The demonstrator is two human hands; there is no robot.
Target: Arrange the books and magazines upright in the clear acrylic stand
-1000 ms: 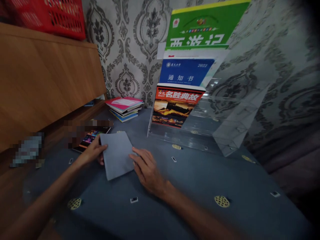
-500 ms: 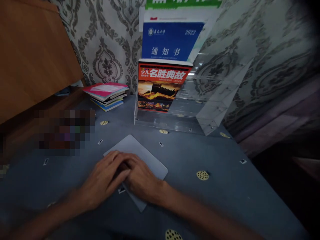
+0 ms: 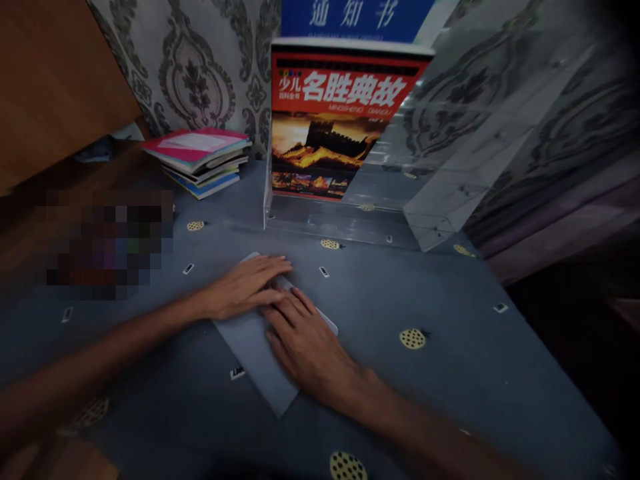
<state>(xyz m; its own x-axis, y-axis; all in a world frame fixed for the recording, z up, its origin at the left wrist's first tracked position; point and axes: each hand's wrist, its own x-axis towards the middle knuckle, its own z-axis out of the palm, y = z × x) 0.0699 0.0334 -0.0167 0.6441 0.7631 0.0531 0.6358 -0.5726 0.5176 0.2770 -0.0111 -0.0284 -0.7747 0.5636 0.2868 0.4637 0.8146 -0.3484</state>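
Note:
A thin, pale grey-blue rectangular sheet or booklet (image 3: 250, 343) lies flat on the blue-grey tablecloth; which of the two it is I cannot tell. Across its far part rests my left hand (image 3: 245, 287), palm down with the fingers stretched to the right. My right hand (image 3: 310, 347) lies flat over its right side, fingers slightly spread and pointing away from me. The fingertips of both hands meet or nearly meet near the middle. Much of the pale rectangle is hidden under the hands.
Behind stands a clear acrylic rack (image 3: 435, 213) holding a red-covered book (image 3: 330, 127) and a blue booklet (image 3: 350, 20). A stack of books (image 3: 200, 157) sits at the back left, near a wooden panel (image 3: 55, 80). A pixelated patch hides something on the left. The table edge runs along the right.
My hands, cupped together over the near left part before, have flattened out and moved toward the far and right edges of the pale rectangle. The view has tilted down.

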